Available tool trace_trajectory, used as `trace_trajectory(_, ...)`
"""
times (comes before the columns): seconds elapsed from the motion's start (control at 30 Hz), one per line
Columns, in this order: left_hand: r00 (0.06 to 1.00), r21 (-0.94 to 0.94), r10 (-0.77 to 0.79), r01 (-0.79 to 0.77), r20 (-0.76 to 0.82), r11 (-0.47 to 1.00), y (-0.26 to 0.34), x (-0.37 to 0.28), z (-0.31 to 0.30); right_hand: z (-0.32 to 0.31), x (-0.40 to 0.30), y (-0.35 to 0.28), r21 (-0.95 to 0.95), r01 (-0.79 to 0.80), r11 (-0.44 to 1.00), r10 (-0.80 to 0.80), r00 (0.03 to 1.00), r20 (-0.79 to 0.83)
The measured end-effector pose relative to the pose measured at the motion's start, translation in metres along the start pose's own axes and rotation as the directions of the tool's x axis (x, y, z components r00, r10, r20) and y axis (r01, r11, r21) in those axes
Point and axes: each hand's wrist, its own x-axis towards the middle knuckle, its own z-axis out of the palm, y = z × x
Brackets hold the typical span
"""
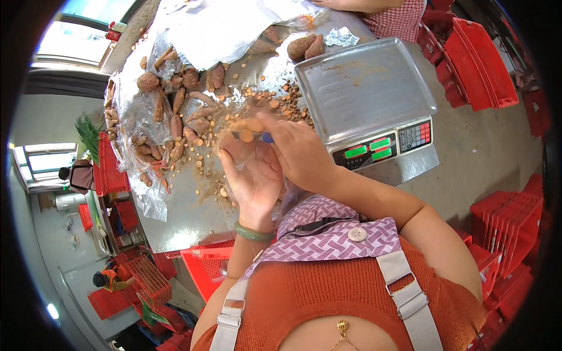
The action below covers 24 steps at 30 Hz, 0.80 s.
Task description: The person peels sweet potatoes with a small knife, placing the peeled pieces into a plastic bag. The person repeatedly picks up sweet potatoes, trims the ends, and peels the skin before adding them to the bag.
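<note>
My left hand (254,180) holds a sweet potato (239,147) above the metal table, palm up, with the fingers around it. My right hand (292,151) grips a small knife by its blue handle (266,137). The short blade lies against the near end of the sweet potato, where a round orange cut face (246,136) shows. Motion blurs the fingertips and part of the root. Beneath and beyond my hands, many cut orange slices (274,103) and crumbs of soil lie on the table. Whole sweet potatoes (176,127) are heaped to the left, partly on clear plastic.
A digital scale with a steel tray (366,87) stands at the right. White plastic bags (219,30) cover the table's far side, where another person's arm (364,4) rests. Red crates (478,66) stand on the floor at the right, and a red crate (197,267) sits below the near table edge.
</note>
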Motion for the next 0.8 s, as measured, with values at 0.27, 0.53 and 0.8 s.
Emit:
trace_trajectory(0.27,1.0,-0.028,0.009,-0.008,0.029,1.0,0.0,0.012,-0.002,0.01,0.012,0.014,-0.025,-0.023,0.999,0.023,1.0,0.018)
trace_trajectory(0.53,0.997,-0.062,0.062,-0.059,0.046,0.996,0.01,0.035,-0.018,0.036,0.027,0.036,0.042,-0.06,0.997,0.057,0.996,0.07)
trace_trajectory(0.8,1.0,-0.287,-0.013,0.016,0.012,0.958,0.024,0.05,-0.022,0.058,0.041,0.059,0.074,-0.123,0.99,0.116,0.988,0.099)
